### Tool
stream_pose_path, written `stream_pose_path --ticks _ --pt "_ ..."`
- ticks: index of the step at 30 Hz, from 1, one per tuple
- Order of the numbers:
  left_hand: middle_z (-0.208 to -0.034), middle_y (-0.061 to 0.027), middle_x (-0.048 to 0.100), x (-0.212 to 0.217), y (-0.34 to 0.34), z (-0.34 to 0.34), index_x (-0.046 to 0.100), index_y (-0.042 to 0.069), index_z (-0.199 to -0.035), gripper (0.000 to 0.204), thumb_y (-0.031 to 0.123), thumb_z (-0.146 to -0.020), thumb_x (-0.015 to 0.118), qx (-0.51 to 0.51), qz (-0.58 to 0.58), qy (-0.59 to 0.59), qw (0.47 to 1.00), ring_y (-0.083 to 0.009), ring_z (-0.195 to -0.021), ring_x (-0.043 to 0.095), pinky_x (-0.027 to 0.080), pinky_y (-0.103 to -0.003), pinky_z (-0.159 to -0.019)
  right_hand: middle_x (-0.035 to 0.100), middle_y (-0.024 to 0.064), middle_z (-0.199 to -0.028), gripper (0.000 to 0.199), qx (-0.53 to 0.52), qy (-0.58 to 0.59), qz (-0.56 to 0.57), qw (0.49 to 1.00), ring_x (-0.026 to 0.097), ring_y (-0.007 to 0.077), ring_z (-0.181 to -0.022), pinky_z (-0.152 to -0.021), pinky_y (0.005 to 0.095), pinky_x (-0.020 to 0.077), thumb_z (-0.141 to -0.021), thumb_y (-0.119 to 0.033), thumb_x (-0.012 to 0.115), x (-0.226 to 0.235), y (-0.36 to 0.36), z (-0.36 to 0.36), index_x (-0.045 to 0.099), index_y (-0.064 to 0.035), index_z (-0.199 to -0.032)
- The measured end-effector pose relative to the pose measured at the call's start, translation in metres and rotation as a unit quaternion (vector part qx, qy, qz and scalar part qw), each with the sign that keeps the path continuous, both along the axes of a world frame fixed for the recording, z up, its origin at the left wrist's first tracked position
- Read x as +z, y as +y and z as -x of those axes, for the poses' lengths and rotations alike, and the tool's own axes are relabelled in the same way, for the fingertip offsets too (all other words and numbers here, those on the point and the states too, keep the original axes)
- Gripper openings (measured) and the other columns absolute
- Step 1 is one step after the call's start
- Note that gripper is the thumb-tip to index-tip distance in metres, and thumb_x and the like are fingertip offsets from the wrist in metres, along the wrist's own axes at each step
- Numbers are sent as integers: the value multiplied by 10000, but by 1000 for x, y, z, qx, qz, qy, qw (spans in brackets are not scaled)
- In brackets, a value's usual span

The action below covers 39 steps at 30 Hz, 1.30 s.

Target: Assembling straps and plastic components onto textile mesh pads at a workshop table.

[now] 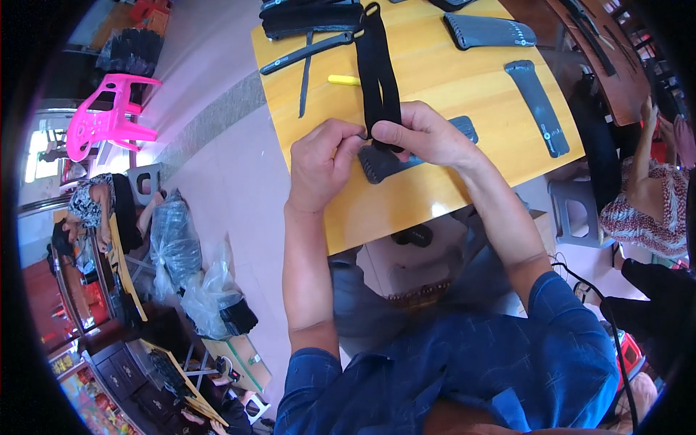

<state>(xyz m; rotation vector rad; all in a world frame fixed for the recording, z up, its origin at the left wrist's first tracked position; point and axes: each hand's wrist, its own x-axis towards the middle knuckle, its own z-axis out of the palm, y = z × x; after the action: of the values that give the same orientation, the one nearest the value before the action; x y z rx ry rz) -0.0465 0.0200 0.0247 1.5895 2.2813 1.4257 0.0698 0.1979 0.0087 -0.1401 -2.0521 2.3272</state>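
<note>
Over the near part of a yellow wooden table, my right hand grips a long black fabric strap, its thumb pressed on top. The strap is doubled and stretches away to the far side of the table. My left hand is closed in a pinch at the strap's left edge, beside the right thumb; the exact bit between its fingertips is too small to see. Beneath the hands lies a dark grey packaged strap, partly covered by the right hand. A yellow tool, slim and short, rests left of the black strap.
More packaged dark straps lie at the table's far right, another near its right edge. Black straps are piled far left. A pink plastic chair and plastic-wrapped bundles stand left. Other people sit on both sides.
</note>
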Motion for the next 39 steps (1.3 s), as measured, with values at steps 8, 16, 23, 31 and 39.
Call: stream_pose_path --ticks 8,16,23,31,39 --pt "-811 -76 722 -42 -124 132 689 29 -958 84 66 -954 613 467 -75 74 878 -158 -641 672 545 -286 -595 618 -6 -641 465 349 217 -10 912 576 139 -566 -520 311 426 -937 -473 728 -6 58 -37 638 -81 -705" --pt "-774 -17 681 -45 -92 89 722 30 -1025 109 22 -968 629 313 -107 -90 940 -62 -658 599 501 -225 -572 532 27 -615 492 143 235 140 951 533 106 -485 -443 228 372 -995 -494 635 -16 83 -38 584 -53 -782" --pt "-680 -129 652 -36 -70 79 729 40 -940 201 212 -961 628 286 156 -58 944 -205 -610 613 505 -355 -638 645 15 -800 316 -32 193 111 974 593 103 -676 -644 254 494 -995 -364 688 -6 73 -27 697 -49 -1009" --pt "-713 -142 686 -42 -113 110 705 45 -838 207 221 -928 641 348 325 -55 878 -297 -652 666 523 -421 -667 710 15 -891 263 -154 149 15 977 629 80 -769 -676 255 536 -977 -327 726 -14 64 -12 742 -65 -1005" --pt "-748 -92 675 -66 -116 125 712 42 -1022 170 184 -952 652 369 201 -12 907 -213 -683 656 540 -373 -673 715 5 -884 288 -171 113 -26 978 638 66 -776 -679 244 543 -978 -343 725 -19 59 -11 748 -60 -1022"
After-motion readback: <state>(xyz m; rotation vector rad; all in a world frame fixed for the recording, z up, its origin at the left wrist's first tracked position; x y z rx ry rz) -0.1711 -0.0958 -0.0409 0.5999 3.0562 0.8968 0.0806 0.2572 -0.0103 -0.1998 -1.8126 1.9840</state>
